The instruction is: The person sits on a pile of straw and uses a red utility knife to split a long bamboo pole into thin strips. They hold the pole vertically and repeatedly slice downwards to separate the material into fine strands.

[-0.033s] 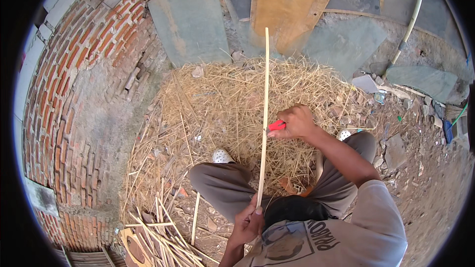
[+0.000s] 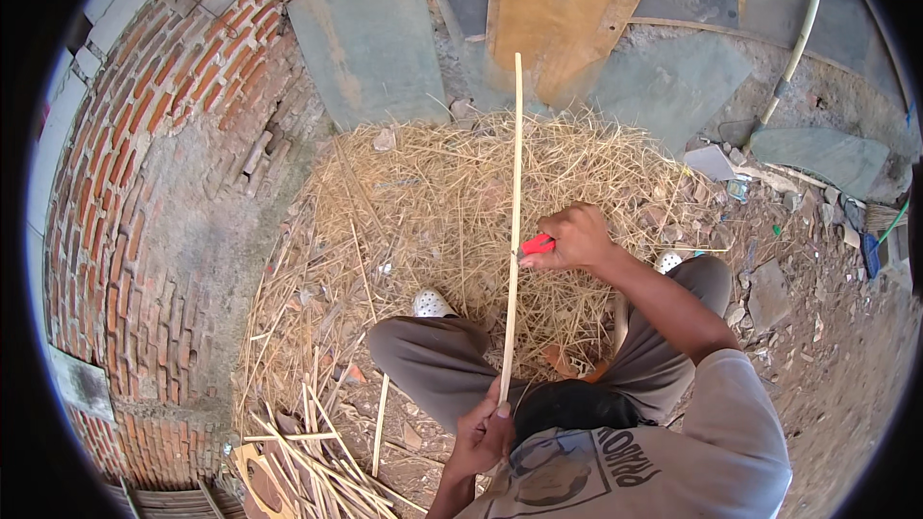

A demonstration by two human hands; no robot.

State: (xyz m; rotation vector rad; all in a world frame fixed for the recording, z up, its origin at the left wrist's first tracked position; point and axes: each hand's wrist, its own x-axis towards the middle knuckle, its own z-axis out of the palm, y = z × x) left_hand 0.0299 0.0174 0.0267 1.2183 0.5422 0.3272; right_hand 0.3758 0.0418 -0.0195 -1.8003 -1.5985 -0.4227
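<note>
A long, pale bamboo strip runs away from my body, over the straw. My left hand is closed around its near end, close to my lap. My right hand grips a small red-handled knife at about the middle of the strip, on its right side. The knife's tip meets the strip there; its blade is too small to make out clearly. The strip's far end is unsupported by either hand.
Straw-like shavings cover the ground ahead. More pale strips are heaped at lower left. A brick wall stands at left. Grey panels and a brown board lean at the back. Rubble lies at right.
</note>
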